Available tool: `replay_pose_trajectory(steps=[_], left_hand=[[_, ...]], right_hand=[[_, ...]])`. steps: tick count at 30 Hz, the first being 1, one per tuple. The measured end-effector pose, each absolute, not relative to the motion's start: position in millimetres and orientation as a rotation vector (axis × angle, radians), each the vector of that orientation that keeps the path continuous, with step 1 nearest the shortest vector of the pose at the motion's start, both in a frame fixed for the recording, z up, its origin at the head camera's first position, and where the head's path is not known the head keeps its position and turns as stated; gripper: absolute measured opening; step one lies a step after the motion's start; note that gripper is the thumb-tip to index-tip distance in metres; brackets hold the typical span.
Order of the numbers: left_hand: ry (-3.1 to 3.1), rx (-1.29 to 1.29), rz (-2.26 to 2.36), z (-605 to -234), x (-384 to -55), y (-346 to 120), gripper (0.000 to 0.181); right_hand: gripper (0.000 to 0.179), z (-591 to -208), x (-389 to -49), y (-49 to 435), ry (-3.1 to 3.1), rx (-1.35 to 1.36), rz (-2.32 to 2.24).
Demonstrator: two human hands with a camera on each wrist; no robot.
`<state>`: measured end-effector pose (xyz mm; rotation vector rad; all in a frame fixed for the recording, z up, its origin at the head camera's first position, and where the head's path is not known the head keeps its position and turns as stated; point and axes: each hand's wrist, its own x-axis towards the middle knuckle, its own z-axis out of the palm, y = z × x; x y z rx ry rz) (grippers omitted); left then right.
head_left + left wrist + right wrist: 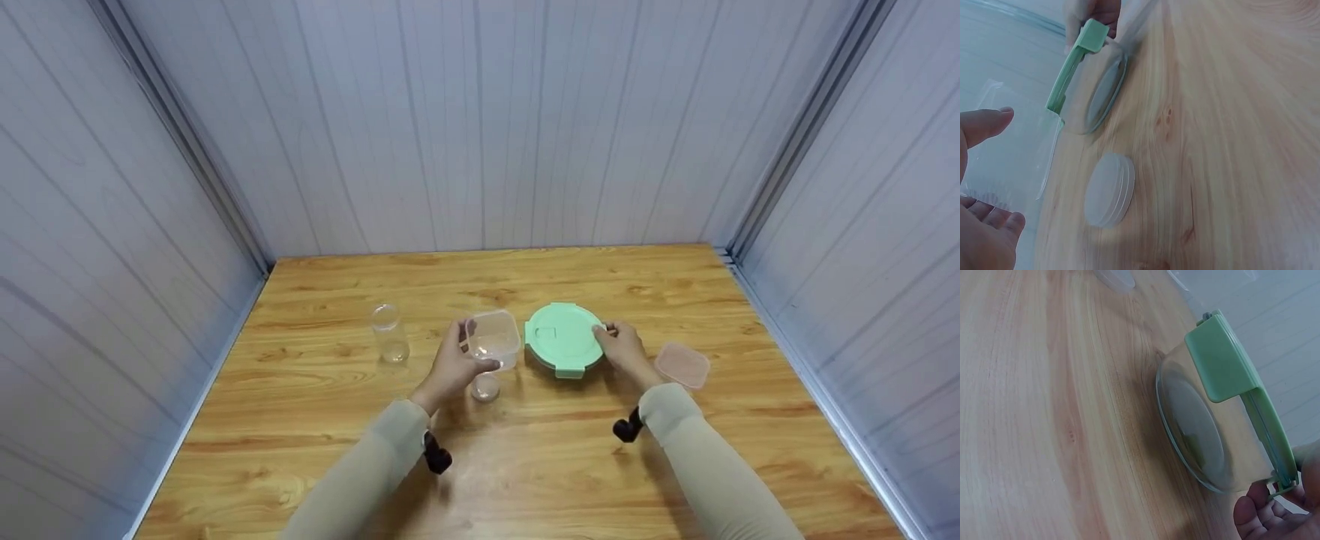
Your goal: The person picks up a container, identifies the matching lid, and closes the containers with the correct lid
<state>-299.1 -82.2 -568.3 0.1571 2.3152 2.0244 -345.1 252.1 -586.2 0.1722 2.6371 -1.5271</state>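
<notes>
A clear square plastic container [493, 337] is held in my left hand [455, 366], thumb on one side and fingers on the other. To its right stands a round glass food container [1196, 433] with a green lid [564, 337]. My right hand [621, 349] pinches the lid's edge at a side latch, thumb on top and fingers beneath, as the right wrist view shows. Below the square container in the head view lies a small round translucent lidded tub [1109, 191]. The glass container's base is close over the wooden table.
A tall clear jar [391, 334] stands to the left of my left hand. A flat translucent square lid [682, 365] lies right of my right wrist. The wooden table [525, 480] is enclosed by pale panel walls [480, 127] at the back and both sides.
</notes>
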Motion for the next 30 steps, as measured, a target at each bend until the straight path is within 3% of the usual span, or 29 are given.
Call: replay_pose_trajectory(steps=[20, 30], left_hand=[[2.233, 0.306, 1.93, -564, -269, -72, 0.09], [2.263, 0.361, 1.871, -573, -251, -72, 0.09]], right_hand=[[0.04, -586, -344, 252, 2.658, 0.121, -1.538], [0.049, -586, -345, 251, 2.668, 0.14, -1.485]])
